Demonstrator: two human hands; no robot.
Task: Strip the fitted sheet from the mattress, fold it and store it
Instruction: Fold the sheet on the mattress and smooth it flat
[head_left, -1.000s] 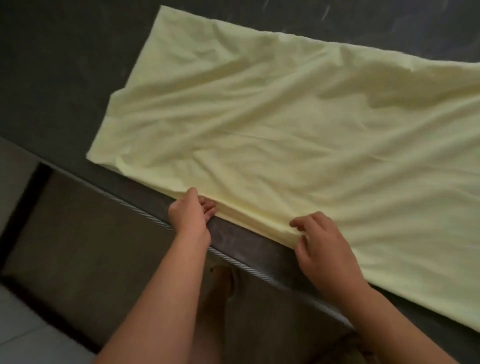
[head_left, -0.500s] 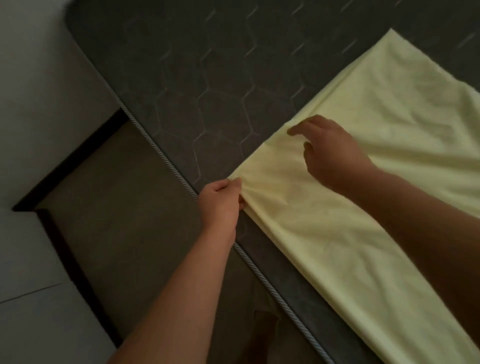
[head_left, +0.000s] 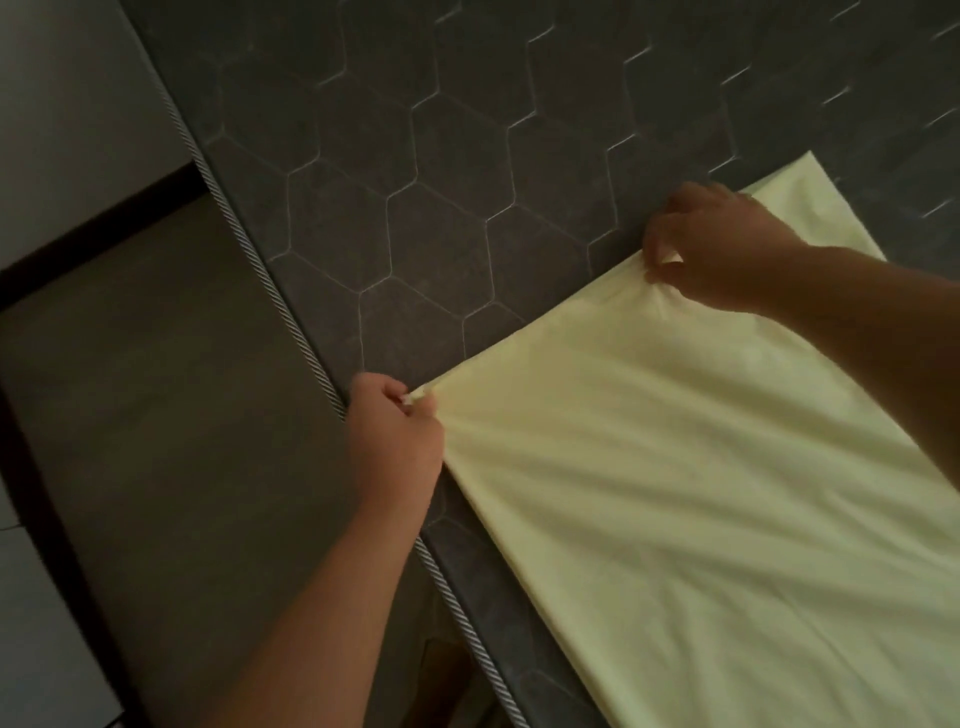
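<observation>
- The L hand (head_left: 395, 441) was found pinching the near corner of the fitted sheet (head_left: 701, 467), just beside the corded edge (head_left: 291, 332) of the mattress (head_left: 415, 182).
- The R hand (head_left: 717, 249), seen open over the short end 0.5 s ago, was now closed on a bunch of that end edge, short of the far corner.
- Both hands had been shifted from the long near edge to this end, and the fabric was drawn taut btwn them.
- Judged: the sheet was already stripped and partly folded, laid on the bare mattress top; a lengthwise fold was prob. being set up.
- No container or storage spot was seen, so storing was not yet done.
</observation>
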